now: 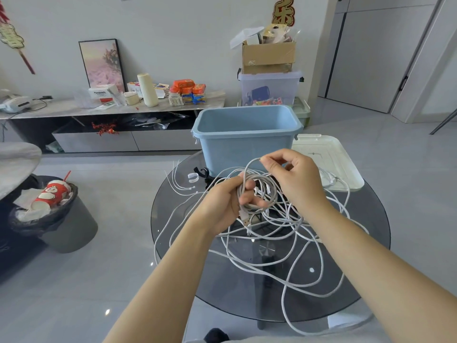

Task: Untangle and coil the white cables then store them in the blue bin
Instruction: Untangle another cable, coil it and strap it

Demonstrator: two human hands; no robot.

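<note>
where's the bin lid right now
The white lid lies flat on the glass table, right of the blue bin, behind the right hand.

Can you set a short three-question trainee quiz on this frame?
1. True or false: the blue bin already holds a coiled cable.
2. Which hand grips the small coil? A) left hand B) right hand
3. What white thing lies on the glass table right of the bin?

Key: 1 false, none shows inside; 2 A, while the right hand pinches a loop above it; 3 the lid.
</note>
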